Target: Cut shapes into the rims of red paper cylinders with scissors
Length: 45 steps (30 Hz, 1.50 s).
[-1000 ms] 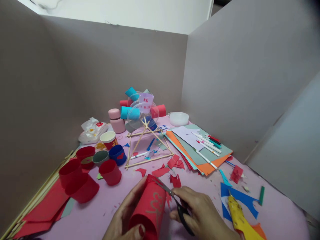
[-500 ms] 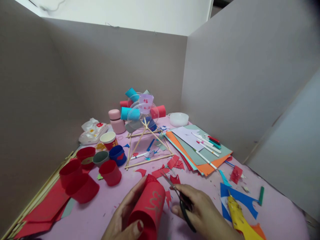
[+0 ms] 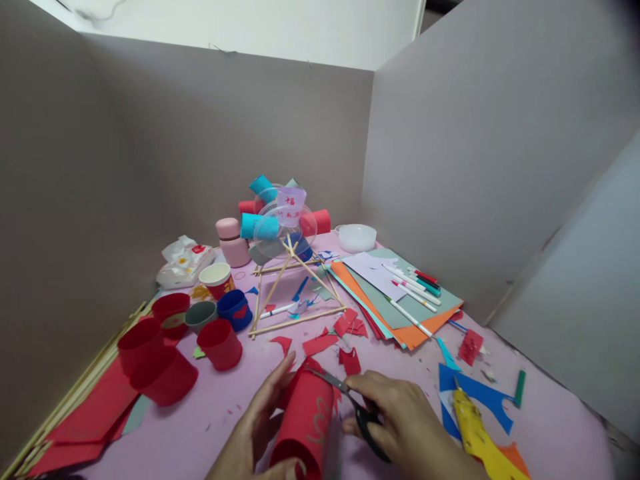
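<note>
My left hand (image 3: pixel 257 427) is wrapped round a red paper tube (image 3: pixel 305 417) marked with gold writing, holding it at a tilt near the table's front. In my right hand (image 3: pixel 395 417) is a pair of black-handled scissors (image 3: pixel 345 387), fingers in the loops. The blades lie across the far end of the tube; whether they bite into the paper I cannot tell. Red paper scraps (image 3: pixel 350 361) are scattered just beyond the tube. Behind them stands a frame of wooden sticks (image 3: pixel 273 287) carrying clear discs and coloured paper tubes.
Several short paper cups, including a red one (image 3: pixel 220 343) and a blue one (image 3: pixel 235 311), stand to the left. Coloured paper sheets (image 3: pixel 415 323) with markers lie at the right. A yellow glue gun (image 3: pixel 473 427) rests on blue scraps. Grey partitions enclose the table.
The scissors have moved from beside the tube onto its far end. The tube has turned in my left hand and shifted slightly right, so its writing faces further right.
</note>
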Motion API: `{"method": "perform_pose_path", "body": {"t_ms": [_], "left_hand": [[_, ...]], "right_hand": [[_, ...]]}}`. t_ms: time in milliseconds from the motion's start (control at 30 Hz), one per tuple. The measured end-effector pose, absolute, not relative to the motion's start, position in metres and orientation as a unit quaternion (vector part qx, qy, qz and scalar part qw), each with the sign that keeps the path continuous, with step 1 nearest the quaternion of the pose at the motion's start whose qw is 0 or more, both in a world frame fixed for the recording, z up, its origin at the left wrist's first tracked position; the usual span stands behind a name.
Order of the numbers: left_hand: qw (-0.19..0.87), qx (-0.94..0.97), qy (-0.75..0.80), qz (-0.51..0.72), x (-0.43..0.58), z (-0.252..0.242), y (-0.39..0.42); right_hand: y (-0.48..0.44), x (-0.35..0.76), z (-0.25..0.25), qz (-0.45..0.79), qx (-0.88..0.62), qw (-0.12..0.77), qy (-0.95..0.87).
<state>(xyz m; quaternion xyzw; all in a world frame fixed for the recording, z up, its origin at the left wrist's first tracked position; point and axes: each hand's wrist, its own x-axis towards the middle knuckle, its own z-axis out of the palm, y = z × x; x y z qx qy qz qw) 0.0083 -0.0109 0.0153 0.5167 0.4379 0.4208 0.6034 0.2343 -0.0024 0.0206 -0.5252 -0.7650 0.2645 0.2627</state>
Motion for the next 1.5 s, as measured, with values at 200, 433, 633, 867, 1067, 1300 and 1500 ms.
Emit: {"method": "perform_pose_path", "body": {"t_ms": [200, 433, 633, 867, 1067, 1300, 1500], "left_hand": [[0.580, 0.505, 0.467, 0.438, 0.011, 0.020, -0.012], [0.560, 0.506, 0.471, 0.457, 0.012, 0.018, -0.011], [0.557, 0.490, 0.469, 0.480, 0.010, 0.021, -0.007], [0.576, 0.454, 0.457, 0.503, 0.015, 0.024, -0.012], [0.582, 0.446, 0.458, 0.502, 0.021, 0.029, -0.015], [0.553, 0.436, 0.479, 0.524, 0.023, 0.035, -0.013], [0.577, 0.411, 0.465, 0.531, 0.018, 0.027, -0.009]], "right_hand": [[-0.002, 0.232, 0.021, 0.305, -0.502, 0.284, -0.757], [0.002, 0.231, 0.019, 0.337, -0.499, 0.288, -0.745], [0.000, 0.232, 0.019, 0.329, -0.523, 0.285, -0.733], [-0.001, 0.228, 0.015, 0.308, -0.515, 0.274, -0.751], [0.000, 0.227, 0.012, 0.304, -0.523, 0.280, -0.745], [-0.002, 0.224, 0.015, 0.328, -0.526, 0.311, -0.720], [-0.003, 0.221, 0.011, 0.297, -0.524, 0.277, -0.749]]}}
